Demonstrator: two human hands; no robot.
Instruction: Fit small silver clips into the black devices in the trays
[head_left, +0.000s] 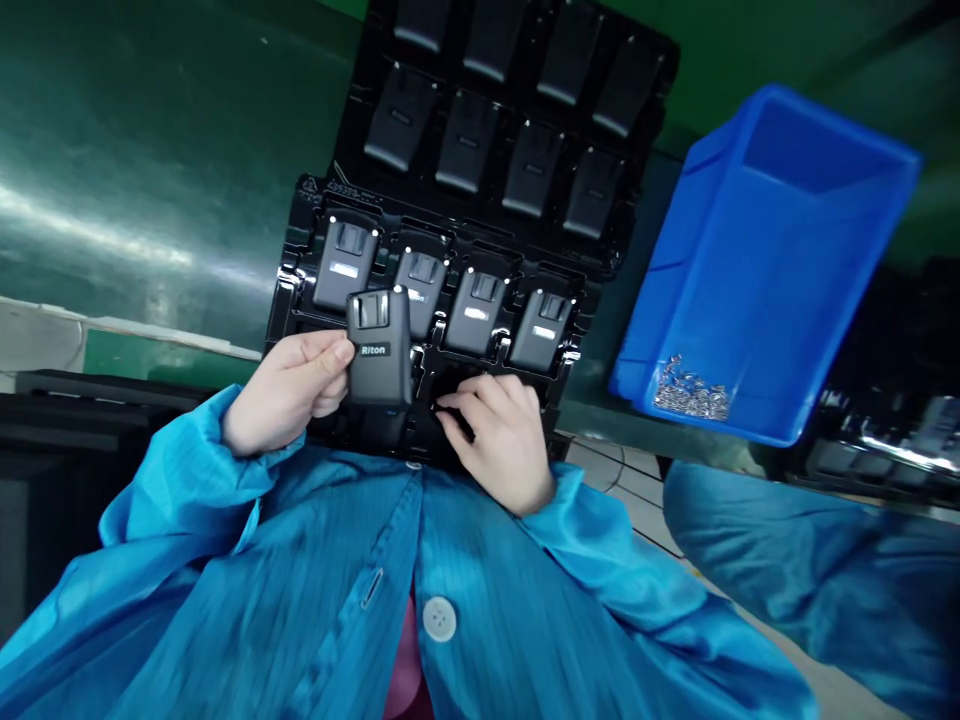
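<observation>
My left hand point(300, 385) grips a flat black plastic case marked "Riton" point(381, 375) by its left edge, thumb on the front. The case is raised above the near black tray point(286, 300), and a clip-like part shows at its top. Over the tray's front row, to the right of that case, is my right hand point(499, 430). Its thumb and forefinger are drawn together in a pinch; whatever may be between them is too small or hidden. Similar black cases point(478, 315) lie in the tray's back row, and another case point(382, 425) sits below the held one.
Beyond stands a second black tray point(652, 120) with several cases face up. To the right, a blue bin point(757, 300) holds small shiny metal pieces point(690, 393). Another person's blue sleeve point(810, 560) is at the lower right. The green table point(150, 150) extends left.
</observation>
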